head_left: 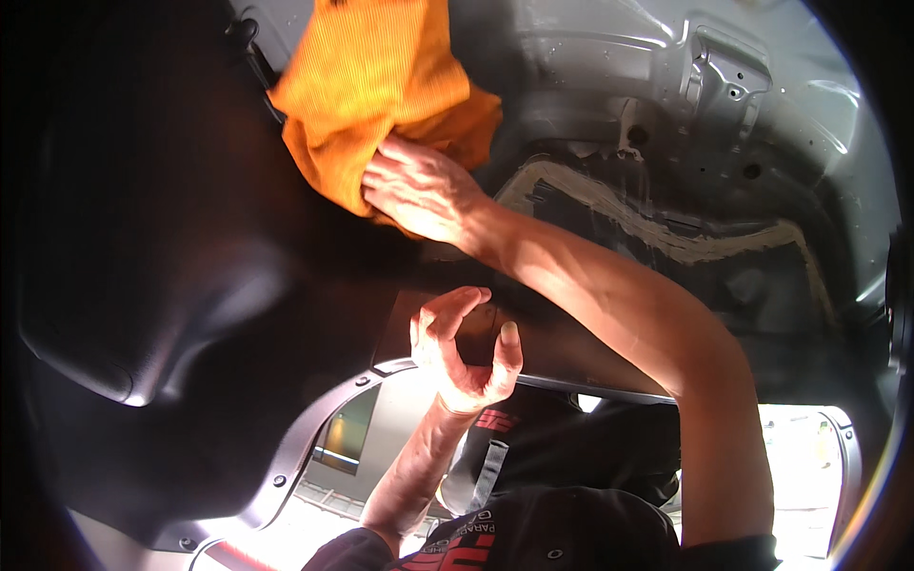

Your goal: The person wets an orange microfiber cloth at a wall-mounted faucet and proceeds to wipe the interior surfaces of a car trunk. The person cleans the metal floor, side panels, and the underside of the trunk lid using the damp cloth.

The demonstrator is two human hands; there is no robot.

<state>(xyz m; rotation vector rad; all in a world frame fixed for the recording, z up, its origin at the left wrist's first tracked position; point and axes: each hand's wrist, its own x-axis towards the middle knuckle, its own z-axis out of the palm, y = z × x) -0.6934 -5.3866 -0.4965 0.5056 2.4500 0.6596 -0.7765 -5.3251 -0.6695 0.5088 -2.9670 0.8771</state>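
Observation:
An orange ribbed cloth (371, 86) hangs in loose folds at the upper middle, bunched at its lower end. My right hand (424, 190) reaches up and across from the lower right and grips the cloth's lower folds; some fingertips are hidden in it. Below it, my left hand (466, 352) is raised with the fingers curled and the thumb apart. Nothing lies in the gap between thumb and fingers. Dark trim (333, 295) is close beside my left hand.
A black moulded panel (143, 238) fills the left. On the right, bare grey metal (609, 57) has ridges, holes and a bracket (728, 81); a rough beige sealant line (685, 249) crosses it. A bolted frame edge (314, 414) curves below, around a bright opening.

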